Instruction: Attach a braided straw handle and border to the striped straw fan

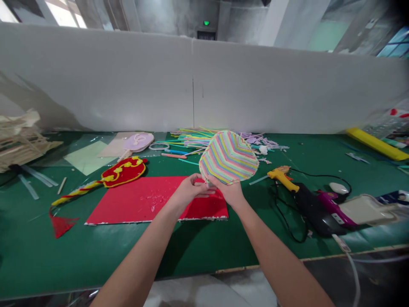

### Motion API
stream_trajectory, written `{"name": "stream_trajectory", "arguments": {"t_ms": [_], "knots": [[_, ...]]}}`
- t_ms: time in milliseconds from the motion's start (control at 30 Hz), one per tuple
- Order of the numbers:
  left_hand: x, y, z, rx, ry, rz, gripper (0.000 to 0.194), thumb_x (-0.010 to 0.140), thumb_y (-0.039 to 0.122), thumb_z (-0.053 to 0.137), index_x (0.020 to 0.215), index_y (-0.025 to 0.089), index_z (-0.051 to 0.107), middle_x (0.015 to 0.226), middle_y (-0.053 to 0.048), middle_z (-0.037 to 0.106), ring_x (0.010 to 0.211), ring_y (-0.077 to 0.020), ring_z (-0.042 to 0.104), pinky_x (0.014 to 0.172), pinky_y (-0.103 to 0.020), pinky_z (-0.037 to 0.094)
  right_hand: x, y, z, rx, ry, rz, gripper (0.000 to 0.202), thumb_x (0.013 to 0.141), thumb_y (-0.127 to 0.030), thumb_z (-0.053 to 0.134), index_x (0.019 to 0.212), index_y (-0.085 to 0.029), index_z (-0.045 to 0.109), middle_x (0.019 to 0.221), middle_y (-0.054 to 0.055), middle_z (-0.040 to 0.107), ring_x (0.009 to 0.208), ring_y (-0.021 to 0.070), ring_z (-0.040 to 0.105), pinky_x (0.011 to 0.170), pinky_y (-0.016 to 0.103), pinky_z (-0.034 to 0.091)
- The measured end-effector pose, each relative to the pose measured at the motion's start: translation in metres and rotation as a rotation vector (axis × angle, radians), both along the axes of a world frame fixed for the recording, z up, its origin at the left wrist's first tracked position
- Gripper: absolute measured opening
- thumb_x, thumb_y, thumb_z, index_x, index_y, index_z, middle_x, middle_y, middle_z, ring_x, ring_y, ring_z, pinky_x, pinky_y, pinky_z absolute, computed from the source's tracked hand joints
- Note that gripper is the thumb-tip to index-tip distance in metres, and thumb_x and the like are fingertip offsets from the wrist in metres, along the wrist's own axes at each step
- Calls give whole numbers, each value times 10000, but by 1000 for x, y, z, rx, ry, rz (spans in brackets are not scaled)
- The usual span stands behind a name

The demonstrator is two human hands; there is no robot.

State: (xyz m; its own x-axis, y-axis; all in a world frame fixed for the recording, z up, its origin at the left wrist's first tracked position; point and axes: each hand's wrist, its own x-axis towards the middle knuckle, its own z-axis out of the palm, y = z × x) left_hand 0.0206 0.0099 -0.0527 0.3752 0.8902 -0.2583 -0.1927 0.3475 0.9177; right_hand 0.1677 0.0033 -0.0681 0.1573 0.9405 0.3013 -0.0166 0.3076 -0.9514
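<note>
A round panel with pastel chevron stripes, shaped like a hand fan's face, is raised above the table and tilted toward me. My right hand grips its lower edge, the fingers partly hidden. At its lower left, my left hand pinches the rim near the bottom, thumb above and fingers curled below. Underneath both hands lies a red foam board with ragged white edges. To the left is a finished-looking red fan with yellow trim, a twisted handle and a red tassel.
Behind the panel lie several loose pastel pipe cleaners. A yellow glue gun with a black cord rests at right, beside a black and purple device. A lilac fan sits at back left. A white partition borders the green table.
</note>
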Motion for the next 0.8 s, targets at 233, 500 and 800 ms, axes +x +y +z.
{"name": "stream_trajectory", "arguments": {"t_ms": [233, 500, 800], "knots": [[-12, 4, 12, -135, -92, -152, 353, 691, 267, 767, 938, 138, 552, 986, -146, 710, 935, -218, 679, 813, -277, 533, 5, 2, 3, 38, 2, -16, 451, 640, -350, 745, 1060, -203, 674, 1095, 54, 683, 1091, 252, 594, 990, 424, 451], [-5, 7, 6, 61, 11, -64, 330, 629, 314, 798, 790, 142, 567, 682, -41, 704, 646, -147, 680, 712, -271, 547, 6, 4, 2, -41, 133, 21, 531, 609, -360, 771, 1103, -208, 650, 1100, 55, 681, 1081, 258, 597, 983, 435, 448], [-8, 5, 0, 390, 166, -2, 315, 664, 327, 739, 882, 161, 583, 780, 5, 641, 721, -142, 644, 710, -278, 534, 14, 4, 0, -115, 115, 262, 430, 631, -334, 758, 1042, -236, 677, 1130, 13, 672, 1104, 226, 591, 1008, 415, 435]]}}
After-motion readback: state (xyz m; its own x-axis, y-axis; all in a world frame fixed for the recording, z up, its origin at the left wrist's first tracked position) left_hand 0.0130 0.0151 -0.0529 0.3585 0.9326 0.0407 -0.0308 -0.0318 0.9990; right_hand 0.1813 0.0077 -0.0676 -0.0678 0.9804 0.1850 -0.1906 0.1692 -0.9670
